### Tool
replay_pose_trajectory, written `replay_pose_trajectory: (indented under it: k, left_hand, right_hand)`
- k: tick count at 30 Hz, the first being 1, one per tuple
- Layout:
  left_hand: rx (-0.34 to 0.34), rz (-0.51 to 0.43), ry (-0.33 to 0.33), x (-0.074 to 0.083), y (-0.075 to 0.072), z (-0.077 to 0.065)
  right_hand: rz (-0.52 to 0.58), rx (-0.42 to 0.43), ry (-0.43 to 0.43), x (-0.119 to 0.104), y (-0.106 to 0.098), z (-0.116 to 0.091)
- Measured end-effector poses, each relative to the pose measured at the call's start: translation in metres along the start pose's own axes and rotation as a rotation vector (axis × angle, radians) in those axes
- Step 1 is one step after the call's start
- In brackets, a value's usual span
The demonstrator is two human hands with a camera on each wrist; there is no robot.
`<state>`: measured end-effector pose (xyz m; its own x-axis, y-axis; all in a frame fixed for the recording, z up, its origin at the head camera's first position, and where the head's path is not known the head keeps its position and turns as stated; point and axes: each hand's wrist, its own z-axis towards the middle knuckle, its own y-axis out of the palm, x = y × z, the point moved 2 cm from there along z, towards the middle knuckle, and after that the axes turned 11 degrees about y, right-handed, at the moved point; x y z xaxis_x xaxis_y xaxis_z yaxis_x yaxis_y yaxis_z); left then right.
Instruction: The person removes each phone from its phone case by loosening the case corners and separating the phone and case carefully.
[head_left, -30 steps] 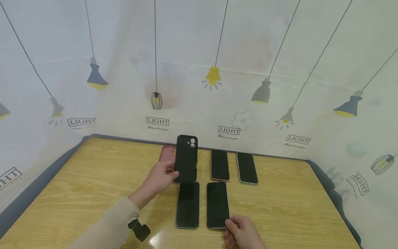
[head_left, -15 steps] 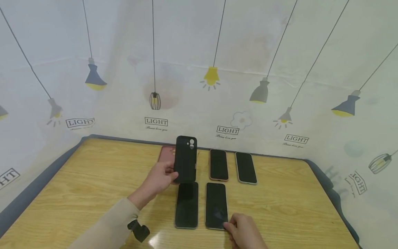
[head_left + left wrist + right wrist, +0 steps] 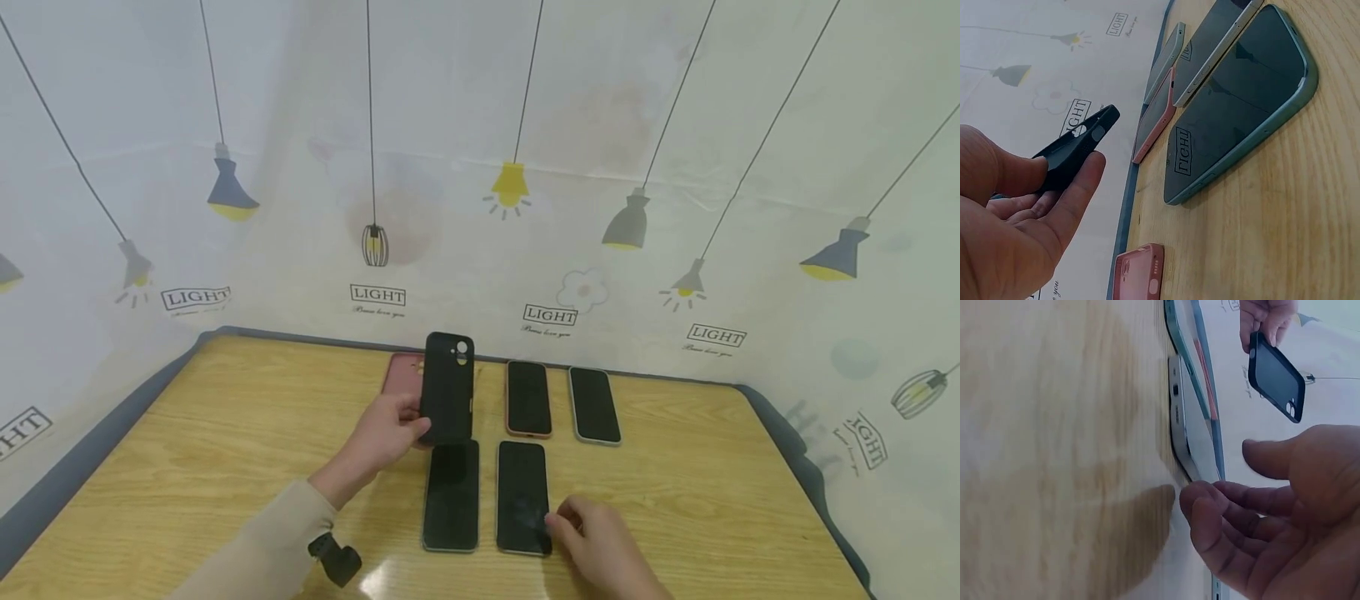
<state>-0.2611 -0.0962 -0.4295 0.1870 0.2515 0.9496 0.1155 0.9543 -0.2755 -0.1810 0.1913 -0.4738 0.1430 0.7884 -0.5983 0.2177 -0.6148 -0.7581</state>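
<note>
My left hand [image 3: 384, 431] pinches a black phone case [image 3: 447, 392] by its lower left edge, thumb on one side and fingers on the other. The case is held raised, camera cutouts at the top, partly in front of a pink phone case [image 3: 402, 377] on the table. My right hand [image 3: 600, 537] is beside the right edge of a phone with a pale rim [image 3: 522, 500], its fingers loosely bent. In the right wrist view, the thumb [image 3: 1269, 457] stands apart from the fingers, whose tips are close to that phone's edge [image 3: 1179, 419]; contact is unclear.
A phone with a green rim [image 3: 452, 497] lies left of the pale-rimmed one. Behind them lie a phone in a pink case [image 3: 528, 398] and a phone with a pale edge [image 3: 595, 406]. The wooden table [image 3: 712, 492] meets a lamp-patterned backdrop [image 3: 480, 275] at the back.
My right hand has let go of the pale-rimmed phone's lower right corner and shifted slightly up and right. The black case in my left hand has dipped a little.
</note>
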Motion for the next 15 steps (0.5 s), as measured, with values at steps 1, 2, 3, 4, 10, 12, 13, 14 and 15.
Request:
replay_pose_trajectory:
  k: [1,2,3,4,10,12,13,14,15]
  left_hand:
    - [0.0,-0.004,-0.003,-0.001,0.0,0.0]
    - [0.0,-0.005,-0.005,-0.001,0.0,0.0]
    - [0.001,-0.006,-0.01,-0.001,0.0,0.0]
    - [0.002,-0.007,-0.013,-0.001,0.0,0.0]
    - [0.01,-0.011,-0.014,-0.003,0.003,0.002]
    - [0.015,-0.011,-0.011,-0.004,0.004,0.004]
    - [0.017,-0.01,-0.007,-0.005,0.005,0.005]
    - [0.017,-0.008,-0.006,-0.006,0.005,0.005]
    - [0.017,-0.002,-0.004,-0.007,0.006,0.007]
  right_hand:
    - [0.007,0.007,-0.014,0.0,0.0,0.001]
    - [0.018,0.017,-0.025,0.0,-0.001,0.003]
    - [0.025,0.033,-0.037,0.0,-0.001,0.004]
    - [0.033,0.057,-0.05,-0.001,-0.001,0.005]
    - [0.071,0.261,-0.182,-0.003,-0.003,0.008]
    - [0.081,0.307,-0.229,-0.002,-0.003,0.009]
    - [0.087,0.32,-0.245,-0.001,-0.003,0.01]
    - [0.092,0.329,-0.26,0.0,-0.002,0.011]
    - [0.099,0.339,-0.276,0.001,-0.002,0.012]
